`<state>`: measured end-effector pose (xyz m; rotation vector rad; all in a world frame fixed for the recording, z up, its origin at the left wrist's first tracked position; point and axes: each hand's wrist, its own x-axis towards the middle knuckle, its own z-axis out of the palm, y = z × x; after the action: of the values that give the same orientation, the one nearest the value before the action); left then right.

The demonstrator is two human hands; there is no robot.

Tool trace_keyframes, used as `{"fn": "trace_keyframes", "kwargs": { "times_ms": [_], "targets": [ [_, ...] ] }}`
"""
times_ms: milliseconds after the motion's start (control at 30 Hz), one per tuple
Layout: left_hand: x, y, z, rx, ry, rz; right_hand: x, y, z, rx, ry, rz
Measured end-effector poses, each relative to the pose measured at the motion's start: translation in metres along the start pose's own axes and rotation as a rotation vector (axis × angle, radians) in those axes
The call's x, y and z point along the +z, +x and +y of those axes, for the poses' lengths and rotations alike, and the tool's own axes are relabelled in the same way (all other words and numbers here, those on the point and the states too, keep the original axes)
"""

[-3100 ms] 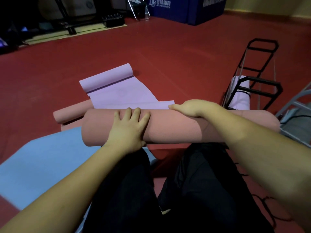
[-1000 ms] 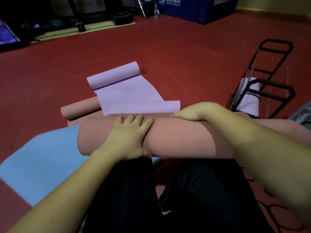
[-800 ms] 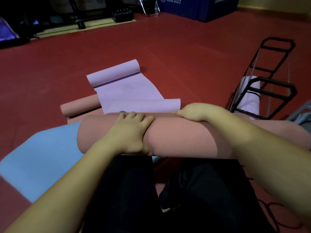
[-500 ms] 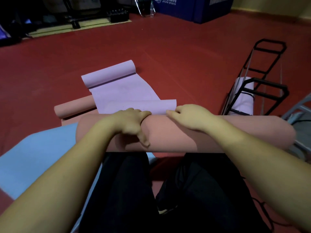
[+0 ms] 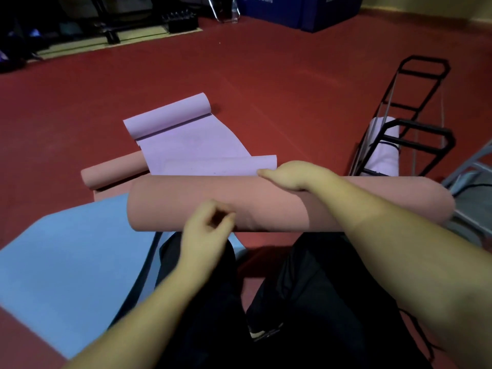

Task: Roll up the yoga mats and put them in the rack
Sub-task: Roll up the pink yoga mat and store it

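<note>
A thick rolled pink mat (image 5: pixel 279 203) lies crosswise in front of my knees. My right hand (image 5: pixel 292 174) sits on its top, fingers curled over the far side and holding it. My left hand (image 5: pixel 207 230) hovers just in front of the roll, blurred, with loosely curled fingers and nothing in it. Beyond the roll lies a lilac mat (image 5: pixel 191 145), curled at both ends. A flat blue mat (image 5: pixel 74 257) covers the floor at the left. The black rack (image 5: pixel 415 129) stands at the right, with a pale rolled mat (image 5: pixel 383 153) in it.
A thinner pink roll (image 5: pixel 114 171) pokes out from under the lilac mat at the left. A grey metal frame (image 5: pixel 476 166) and a cable are at the far right. Blue padded blocks (image 5: pixel 306 12) and dark equipment line the far wall across the red floor.
My left hand has lifted off the pink roll and drawn back toward me. My right hand has stayed on top of the roll.
</note>
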<state>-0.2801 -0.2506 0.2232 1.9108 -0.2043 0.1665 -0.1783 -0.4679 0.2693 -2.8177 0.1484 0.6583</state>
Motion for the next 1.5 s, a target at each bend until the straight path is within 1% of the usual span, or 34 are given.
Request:
{"fn": "trace_keyframes", "kwargs": {
  "times_ms": [33,133,167,200,267,367,433,533,633,700,733,800,867,900,967,1033,1067,1133,1200,1333,1400,1500],
  "targets": [
    [0.01,-0.013,0.005,-0.204,-0.167,0.018,-0.002,0.002,-0.003,0.011,0.009,-0.019],
    [0.039,-0.017,-0.006,-0.949,-0.732,0.014,-0.007,0.007,-0.014,0.015,0.035,-0.043],
    [0.045,-0.013,-0.012,-1.093,-0.883,0.047,-0.01,0.008,-0.017,0.002,0.043,-0.05],
    [0.05,-0.008,-0.019,-1.144,-0.995,0.116,-0.012,0.008,-0.019,-0.024,0.047,-0.064],
    [0.058,0.002,-0.03,-1.119,-1.078,0.26,-0.016,0.011,-0.023,-0.064,0.06,-0.091],
    [0.065,0.019,-0.029,-1.081,-1.206,0.417,-0.018,0.015,-0.027,-0.041,0.076,-0.121],
    [0.07,0.026,-0.028,-1.051,-1.276,0.467,-0.017,0.016,-0.028,-0.031,0.066,-0.119],
    [0.072,0.034,-0.022,-0.979,-1.326,0.484,-0.02,0.014,-0.025,-0.055,0.076,-0.091],
    [0.065,0.067,-0.004,-0.896,-1.33,0.423,-0.041,0.013,-0.01,-0.041,0.142,0.017],
    [0.055,0.097,0.018,-0.793,-1.255,0.366,-0.054,0.016,0.0,-0.073,0.277,0.111],
    [0.049,0.111,0.031,-0.762,-1.19,0.352,-0.058,0.019,0.003,-0.119,0.339,0.174],
    [0.043,0.136,0.059,-0.723,-1.097,0.309,-0.069,0.023,0.005,-0.225,0.428,0.39],
    [0.043,0.15,0.078,-0.688,-1.041,0.264,-0.068,0.028,0.006,-0.24,0.538,0.591],
    [0.048,0.157,0.086,-0.658,-1.023,0.239,-0.067,0.032,0.01,-0.209,0.637,0.623],
    [0.057,0.16,0.082,-0.638,-0.973,0.209,-0.05,0.038,0.013,-0.114,0.933,0.53],
    [0.071,0.162,0.069,-0.632,-0.838,0.215,-0.035,0.04,0.017,0.053,1.216,0.427],
    [0.077,0.162,0.061,-0.628,-0.77,0.224,-0.028,0.041,0.018,0.105,1.325,0.402],
    [0.09,0.161,0.044,-0.671,-0.649,0.201,-0.016,0.045,0.025,0.159,1.422,0.351],
    [0.099,0.155,0.032,-0.704,-0.65,0.169,-0.004,0.041,0.033,0.169,1.474,0.308],
    [0.11,0.139,0.018,-0.799,-0.618,0.03,0.021,0.045,0.052,0.152,1.467,0.295],
    [0.116,0.128,0.003,-0.881,-0.549,0.04,0.043,0.046,0.059,0.174,1.382,0.257],
    [0.124,0.109,-0.02,-0.985,-0.541,0.044,0.085,0.05,0.075,0.268,1.17,0.126]
  ]
}}
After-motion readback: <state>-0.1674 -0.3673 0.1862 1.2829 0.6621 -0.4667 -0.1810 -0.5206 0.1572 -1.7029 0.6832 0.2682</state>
